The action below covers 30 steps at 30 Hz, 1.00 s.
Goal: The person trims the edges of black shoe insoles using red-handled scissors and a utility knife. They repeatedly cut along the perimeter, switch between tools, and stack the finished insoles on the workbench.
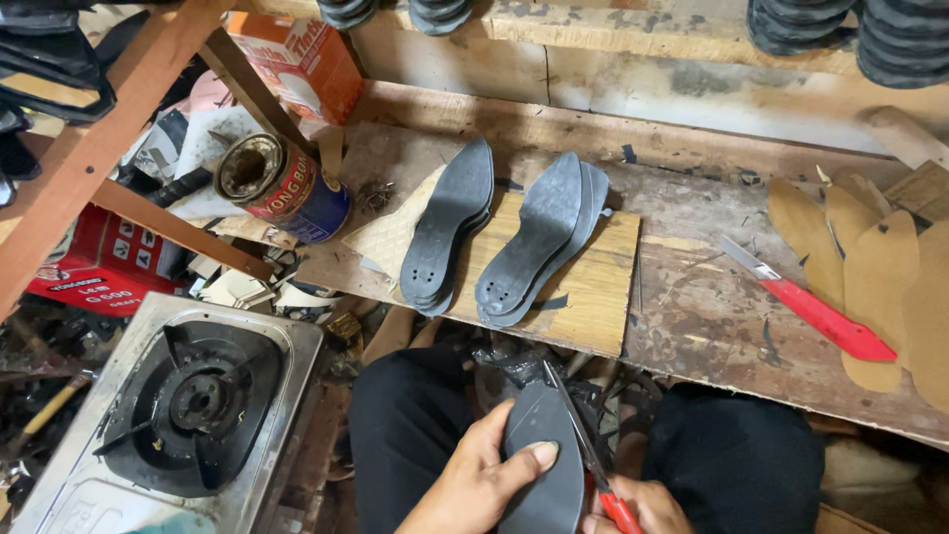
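My left hand (484, 480) wraps the dark sole piece (542, 455), thumb pressed flat across its face so it stays steady over my lap. My right hand (638, 504) is closed on the red handles of the scissors (583, 450), their blades lying along the sole's right edge, close enough to trim it. Two stacks of dark insoles (494, 237) rest on a pale wooden board (593, 287) just ahead, within easy reach. A red-handled knife (811, 307) lies on the workbench (692, 316) beside tan cut-outs (870, 267). Farther left, an open blue-and-red round tin (282, 188) lies tipped on its side, an orange-and-white carton (301, 64) leans behind it, and a red box (104, 267) sits above the gas burner (193, 400).
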Each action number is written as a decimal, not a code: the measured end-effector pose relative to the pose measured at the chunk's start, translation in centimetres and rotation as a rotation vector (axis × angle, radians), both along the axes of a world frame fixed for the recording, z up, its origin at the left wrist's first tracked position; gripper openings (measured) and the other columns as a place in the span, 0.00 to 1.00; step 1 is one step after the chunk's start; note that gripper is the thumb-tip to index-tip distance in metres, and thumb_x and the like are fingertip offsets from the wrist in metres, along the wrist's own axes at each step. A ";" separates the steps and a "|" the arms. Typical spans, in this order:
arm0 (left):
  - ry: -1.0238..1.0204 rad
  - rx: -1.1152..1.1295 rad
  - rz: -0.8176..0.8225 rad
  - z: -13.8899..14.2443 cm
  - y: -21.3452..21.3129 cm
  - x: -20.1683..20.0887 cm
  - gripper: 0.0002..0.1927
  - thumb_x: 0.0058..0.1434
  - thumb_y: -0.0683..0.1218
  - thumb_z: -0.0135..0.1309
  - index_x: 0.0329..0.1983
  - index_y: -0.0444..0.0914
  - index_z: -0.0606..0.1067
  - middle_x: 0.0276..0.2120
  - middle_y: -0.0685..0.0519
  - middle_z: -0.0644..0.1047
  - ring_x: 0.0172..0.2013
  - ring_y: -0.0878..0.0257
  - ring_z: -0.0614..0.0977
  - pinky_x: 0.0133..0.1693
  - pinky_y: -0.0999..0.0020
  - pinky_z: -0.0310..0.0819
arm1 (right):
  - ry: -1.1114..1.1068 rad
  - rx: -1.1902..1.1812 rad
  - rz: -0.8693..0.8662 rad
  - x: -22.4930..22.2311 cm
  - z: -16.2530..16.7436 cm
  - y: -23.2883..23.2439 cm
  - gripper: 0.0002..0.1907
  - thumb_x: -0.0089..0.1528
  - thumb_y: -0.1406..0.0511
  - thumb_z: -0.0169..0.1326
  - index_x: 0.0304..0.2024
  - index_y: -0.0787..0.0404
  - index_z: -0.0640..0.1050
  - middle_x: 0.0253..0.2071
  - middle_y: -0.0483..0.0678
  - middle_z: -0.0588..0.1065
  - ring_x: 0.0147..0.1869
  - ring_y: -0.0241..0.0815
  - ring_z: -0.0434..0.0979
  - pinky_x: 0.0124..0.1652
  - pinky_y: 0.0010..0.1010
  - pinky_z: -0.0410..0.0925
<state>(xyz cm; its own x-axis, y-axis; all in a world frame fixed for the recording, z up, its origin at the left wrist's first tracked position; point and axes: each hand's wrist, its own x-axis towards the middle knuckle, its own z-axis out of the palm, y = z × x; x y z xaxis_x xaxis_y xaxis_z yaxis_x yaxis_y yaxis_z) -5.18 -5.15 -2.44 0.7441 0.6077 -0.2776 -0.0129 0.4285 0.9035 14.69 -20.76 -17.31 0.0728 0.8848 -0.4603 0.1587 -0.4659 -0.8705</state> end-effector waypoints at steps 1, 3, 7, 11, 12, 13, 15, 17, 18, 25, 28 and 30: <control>0.014 0.006 -0.009 0.1 0.1 -0.2 0.24 0.63 0.39 0.56 0.62 0.31 0.71 0.45 0.53 0.80 0.46 0.69 0.79 0.51 0.72 0.74 | -0.001 -0.019 0.015 0.2 -0.1 0.0 0.08 0.54 0.65 0.68 0.31 0.60 0.82 0.20 0.43 0.77 0.26 0.33 0.78 0.31 0.29 0.69; 0.039 0.005 -0.016 0.2 0.4 -0.4 0.24 0.62 0.39 0.56 0.62 0.32 0.71 0.44 0.54 0.81 0.45 0.69 0.79 0.51 0.72 0.74 | -0.003 -0.056 0.045 0.7 -0.3 -0.2 0.08 0.55 0.65 0.67 0.30 0.62 0.82 0.20 0.43 0.77 0.26 0.33 0.78 0.32 0.28 0.68; 0.022 -0.030 -0.059 0.1 0.5 -0.7 0.23 0.62 0.39 0.57 0.60 0.31 0.71 0.44 0.54 0.80 0.45 0.68 0.79 0.51 0.72 0.73 | 0.018 -0.094 0.082 1.4 -0.1 -0.3 0.09 0.56 0.64 0.67 0.31 0.62 0.82 0.22 0.44 0.78 0.28 0.33 0.78 0.33 0.28 0.69; 0.004 0.011 -0.110 -0.3 0.2 -0.6 0.19 0.64 0.40 0.57 0.58 0.30 0.72 0.44 0.53 0.80 0.45 0.68 0.78 0.51 0.72 0.74 | 0.032 -0.069 0.120 1.8 0.2 0.0 0.09 0.56 0.63 0.67 0.32 0.62 0.82 0.23 0.44 0.78 0.29 0.33 0.79 0.34 0.27 0.69; 0.004 0.011 -0.114 -0.3 0.2 -0.6 0.19 0.64 0.40 0.57 0.57 0.30 0.73 0.44 0.54 0.80 0.45 0.69 0.78 0.51 0.72 0.74 | 0.030 -0.067 0.127 1.9 0.2 0.0 0.09 0.56 0.62 0.67 0.32 0.61 0.82 0.24 0.44 0.79 0.30 0.33 0.79 0.34 0.27 0.69; 0.004 0.010 -0.119 -0.3 0.2 -0.6 0.19 0.64 0.39 0.57 0.57 0.30 0.73 0.44 0.54 0.80 0.46 0.69 0.78 0.52 0.72 0.74 | 0.041 -0.068 0.131 2.0 0.2 0.0 0.10 0.56 0.62 0.66 0.33 0.61 0.82 0.24 0.44 0.79 0.30 0.33 0.80 0.34 0.27 0.70; -0.006 -0.018 -0.135 -0.3 0.2 -0.7 0.19 0.63 0.40 0.57 0.57 0.31 0.73 0.44 0.55 0.80 0.46 0.70 0.78 0.52 0.73 0.73 | 0.057 -0.072 0.141 2.2 -0.2 -0.2 0.10 0.56 0.62 0.66 0.33 0.61 0.82 0.25 0.44 0.79 0.31 0.33 0.80 0.35 0.27 0.70; -0.025 -0.072 -0.156 -0.1 0.3 -1.0 0.20 0.63 0.40 0.57 0.58 0.32 0.72 0.44 0.55 0.80 0.46 0.70 0.78 0.52 0.73 0.73 | 0.064 -0.074 0.154 2.5 -0.8 -0.4 0.10 0.56 0.61 0.66 0.34 0.61 0.81 0.25 0.44 0.79 0.32 0.33 0.81 0.35 0.26 0.70; -0.025 -0.069 -0.173 0.0 0.3 -1.1 0.20 0.63 0.40 0.57 0.58 0.32 0.72 0.44 0.55 0.80 0.45 0.70 0.78 0.52 0.73 0.73 | 0.068 -0.073 0.159 2.7 -1.2 -0.6 0.11 0.56 0.61 0.66 0.34 0.61 0.81 0.26 0.44 0.80 0.32 0.33 0.81 0.35 0.26 0.70; -0.030 0.017 -0.286 0.3 1.4 -2.0 0.19 0.64 0.42 0.58 0.57 0.31 0.73 0.42 0.57 0.79 0.43 0.71 0.77 0.49 0.74 0.73 | 0.282 -0.073 0.170 4.6 -3.5 -1.2 0.17 0.62 0.56 0.51 0.31 0.62 0.82 0.24 0.44 0.80 0.30 0.34 0.81 0.32 0.25 0.70; -0.023 0.061 -0.336 0.2 1.9 -2.3 0.19 0.65 0.43 0.59 0.57 0.31 0.73 0.41 0.57 0.78 0.43 0.72 0.76 0.48 0.75 0.72 | 0.058 0.173 0.350 5.5 -2.8 -1.7 0.13 0.62 0.57 0.55 0.31 0.60 0.79 0.24 0.41 0.78 0.30 0.32 0.80 0.32 0.24 0.70; -0.003 0.102 -0.372 0.2 2.2 -2.6 0.18 0.65 0.43 0.59 0.56 0.31 0.74 0.40 0.58 0.78 0.42 0.72 0.75 0.47 0.75 0.72 | 0.115 0.045 0.351 5.9 -1.8 -1.6 0.14 0.64 0.58 0.53 0.30 0.60 0.79 0.25 0.40 0.76 0.31 0.31 0.77 0.33 0.24 0.67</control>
<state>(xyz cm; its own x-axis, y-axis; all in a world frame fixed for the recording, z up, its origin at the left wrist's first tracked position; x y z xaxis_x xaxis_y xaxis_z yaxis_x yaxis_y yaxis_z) -7.74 -2.99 -2.21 0.9196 0.3206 -0.2272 0.1237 0.3127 0.9418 20.56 -22.40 -19.08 -0.2889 0.8662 -0.4076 0.2019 -0.3611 -0.9104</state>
